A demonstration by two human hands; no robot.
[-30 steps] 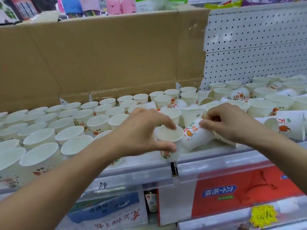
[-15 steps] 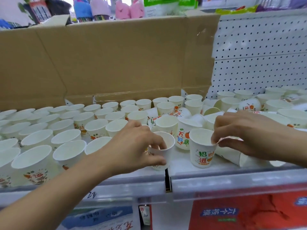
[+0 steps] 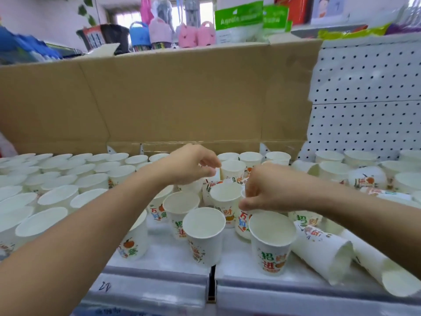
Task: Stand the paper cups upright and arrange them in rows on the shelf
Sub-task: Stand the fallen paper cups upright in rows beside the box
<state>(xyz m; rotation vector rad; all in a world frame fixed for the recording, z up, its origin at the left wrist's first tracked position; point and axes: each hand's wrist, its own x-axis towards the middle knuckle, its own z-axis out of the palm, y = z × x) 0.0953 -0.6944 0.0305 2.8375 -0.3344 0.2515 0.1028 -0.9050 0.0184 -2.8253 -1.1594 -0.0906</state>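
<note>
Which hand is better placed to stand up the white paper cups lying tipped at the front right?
Probably the right hand: it is nearest the tipped white printed paper cups; the left hand reaches farther left.

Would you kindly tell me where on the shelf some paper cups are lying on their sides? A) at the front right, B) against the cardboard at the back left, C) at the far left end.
A: two paper cups lie on their sides at the front right of the shelf, while the cups at the left stand upright in rows.
</note>
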